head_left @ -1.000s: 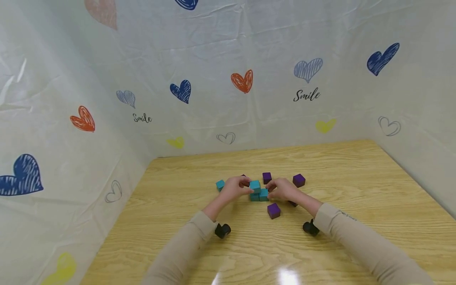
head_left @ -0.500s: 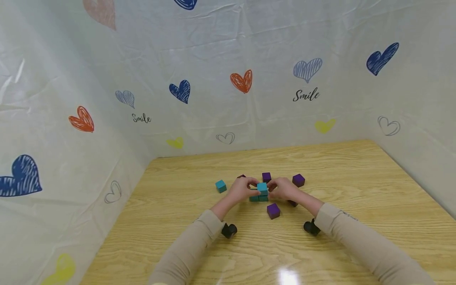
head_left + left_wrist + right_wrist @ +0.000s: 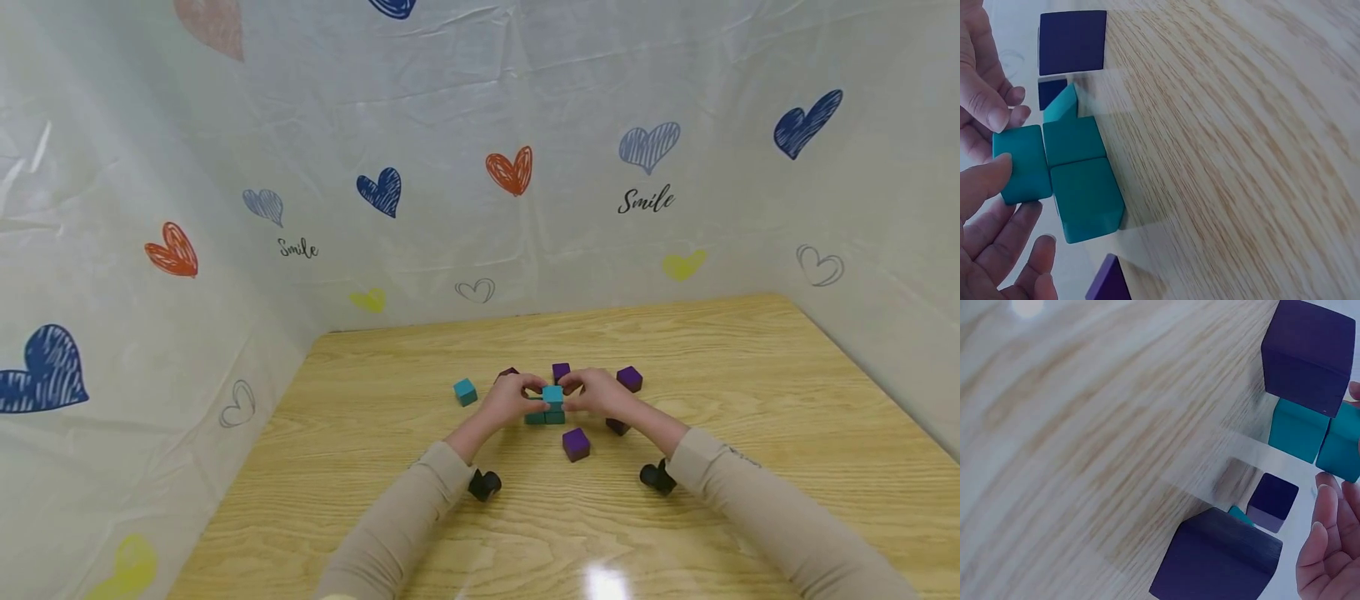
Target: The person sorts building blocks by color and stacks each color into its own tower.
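Note:
A teal cube [image 3: 552,395] sits at the top of a small teal stack, above the right one of two lower teal cubes [image 3: 1088,199] in the head view. My left hand [image 3: 513,395] pinches this top cube, thumb on its near face and fingers beyond it, as the left wrist view shows. My right hand [image 3: 596,393] is at the cube's right side, fingers loosely extended, with a fingertip right at its corner. In the right wrist view the right fingers [image 3: 1327,519] lie close beside the top cube. Purple cubes [image 3: 576,444] lie around the stack.
Another teal cube [image 3: 465,392] lies left of the stack. More purple cubes stand behind [image 3: 561,372] and to the right [image 3: 629,379]; one is partly under the right wrist [image 3: 618,426]. The wooden table [image 3: 390,367] meets a white heart-printed sheet [image 3: 442,242].
My left hand has carried the top cube rightward, from over the left lower cube to over the right one. My right hand has risen slightly, from the lower cube to the top cube's side.

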